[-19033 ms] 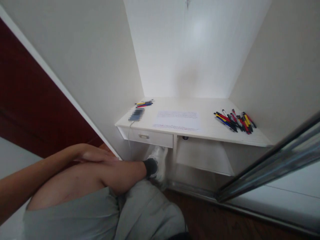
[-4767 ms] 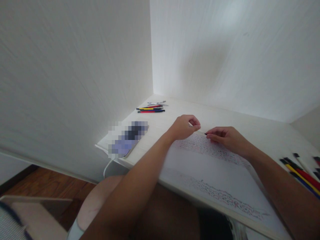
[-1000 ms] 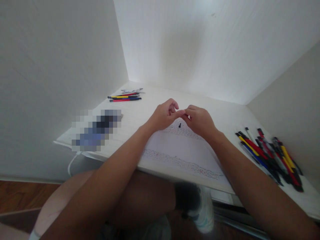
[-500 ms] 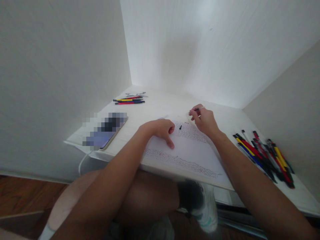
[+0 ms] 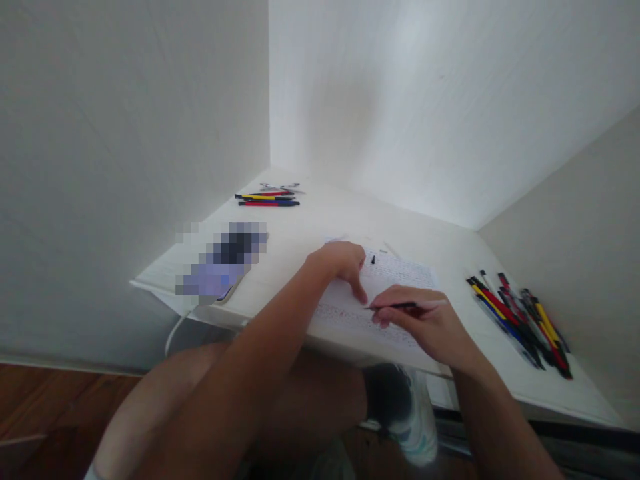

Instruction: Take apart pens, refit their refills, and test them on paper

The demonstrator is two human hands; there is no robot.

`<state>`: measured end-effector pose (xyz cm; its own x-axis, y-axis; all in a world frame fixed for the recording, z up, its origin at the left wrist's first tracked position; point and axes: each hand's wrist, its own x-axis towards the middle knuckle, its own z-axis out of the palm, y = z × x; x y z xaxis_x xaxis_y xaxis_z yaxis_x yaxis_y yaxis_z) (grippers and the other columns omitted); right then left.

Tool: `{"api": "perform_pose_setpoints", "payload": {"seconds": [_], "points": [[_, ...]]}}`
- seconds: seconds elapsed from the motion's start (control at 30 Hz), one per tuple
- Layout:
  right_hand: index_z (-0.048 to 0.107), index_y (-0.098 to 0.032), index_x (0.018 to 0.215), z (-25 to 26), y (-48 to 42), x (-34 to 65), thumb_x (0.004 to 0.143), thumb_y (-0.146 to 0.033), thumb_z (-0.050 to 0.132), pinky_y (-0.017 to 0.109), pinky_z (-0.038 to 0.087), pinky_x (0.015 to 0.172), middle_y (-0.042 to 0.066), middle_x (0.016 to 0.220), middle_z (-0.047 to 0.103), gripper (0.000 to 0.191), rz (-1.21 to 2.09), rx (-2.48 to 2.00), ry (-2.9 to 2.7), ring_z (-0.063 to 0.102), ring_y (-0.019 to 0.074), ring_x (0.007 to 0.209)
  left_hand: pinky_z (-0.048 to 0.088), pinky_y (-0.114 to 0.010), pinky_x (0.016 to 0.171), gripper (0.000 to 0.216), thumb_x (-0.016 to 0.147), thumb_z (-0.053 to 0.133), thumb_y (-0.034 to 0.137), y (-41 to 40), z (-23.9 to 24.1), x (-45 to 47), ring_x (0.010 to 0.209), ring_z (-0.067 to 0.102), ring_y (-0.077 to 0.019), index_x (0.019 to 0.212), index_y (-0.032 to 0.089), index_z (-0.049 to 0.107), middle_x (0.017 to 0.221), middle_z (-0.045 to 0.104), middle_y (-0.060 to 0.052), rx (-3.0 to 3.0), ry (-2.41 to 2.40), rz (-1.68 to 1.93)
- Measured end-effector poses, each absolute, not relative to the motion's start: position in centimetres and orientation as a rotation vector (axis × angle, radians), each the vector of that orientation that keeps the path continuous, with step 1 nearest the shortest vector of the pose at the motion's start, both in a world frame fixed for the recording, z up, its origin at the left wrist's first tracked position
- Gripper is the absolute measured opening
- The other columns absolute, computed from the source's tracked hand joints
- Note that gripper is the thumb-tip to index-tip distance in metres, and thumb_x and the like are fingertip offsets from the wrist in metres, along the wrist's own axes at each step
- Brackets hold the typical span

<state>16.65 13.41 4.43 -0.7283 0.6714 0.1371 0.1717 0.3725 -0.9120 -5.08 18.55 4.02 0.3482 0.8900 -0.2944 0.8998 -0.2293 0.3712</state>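
Note:
A sheet of paper (image 5: 345,293) covered in handwriting, with a blank band across its middle, lies near the desk's front edge. My left hand (image 5: 346,260) rests on its left part, the fingers curled under and the thumb stretched out apart from them; nothing is in this hand. In my right hand (image 5: 425,320) a pen (image 5: 403,305) with a dark grip and pale barrel is pinched, its tip low over the paper beside my left thumb. Whether the tip touches cannot be made out. A small black pen cap (image 5: 373,260) sits on the upper writing.
Several coloured pens (image 5: 270,197) lie at the back left, and a larger pile of pens (image 5: 520,320) at the right. A blurred-out phone (image 5: 235,267) with a white cable (image 5: 175,330) is on the left. Small pale pieces (image 5: 391,250) lie behind the paper. White walls (image 5: 370,100) enclose the desk.
My right hand has come from beyond the paper's far edge toward me, bringing the pen down over the sheet. My left hand stays on the paper. The view has shifted slightly.

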Motion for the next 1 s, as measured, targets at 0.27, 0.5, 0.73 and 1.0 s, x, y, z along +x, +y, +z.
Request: {"api": "perform_pose_setpoints", "payload": {"seconds": [0.27,0.5,0.73,1.0], "points": [[0.071,-0.020,0.089,0.9,11.5,16.5,0.095,-0.029,0.065,0.026,0.050,0.065,0.004,0.088,0.069,0.012,1.106,-0.937,-2.218,0.063,0.0172,0.080,0.051,-0.038,0.081,0.086,0.048,0.086,0.062,18.3,4.6,-4.9,0.097,0.063,-0.0294,0.119,0.017,0.066,0.115,0.068,-0.014,2.137,1.582,-0.051],[0.071,-0.020,0.090,1.3,11.3,16.5,0.096,-0.030,0.063,0.024,0.051,0.066,0.004,0.089,0.070,0.013,1.057,-0.982,-2.273,0.064,0.0159,0.079,0.051,-0.040,0.083,0.094,0.046,0.088,0.060,18.4,4.8,-4.8,0.097,0.063,-0.0307,0.126,0.018,0.064,0.115,0.069,-0.015,2.113,1.577,-0.073],[0.071,-0.021,0.092,1.0,11.4,16.6,0.097,-0.030,0.063,0.026,0.051,0.068,0.003,0.093,0.070,0.013,1.063,-0.966,-2.293,0.065,0.0171,0.083,0.051,-0.041,0.083,0.095,0.043,0.088,0.062,18.9,4.4,-4.7,0.099,0.063,-0.0332,0.126,0.020,0.066,0.115,0.068,-0.015,2.104,1.572,-0.104],[0.072,-0.022,0.094,0.9,11.5,16.8,0.098,-0.032,0.063,0.030,0.047,0.066,0.004,0.094,0.070,0.014,1.023,-0.958,-2.311,0.063,0.0195,0.081,0.049,-0.042,0.087,0.094,0.046,0.088,0.059,18.5,4.9,-4.8,0.107,0.060,-0.0355,0.127,0.019,0.064,0.117,0.067,-0.015,2.070,1.570,-0.086]]}}
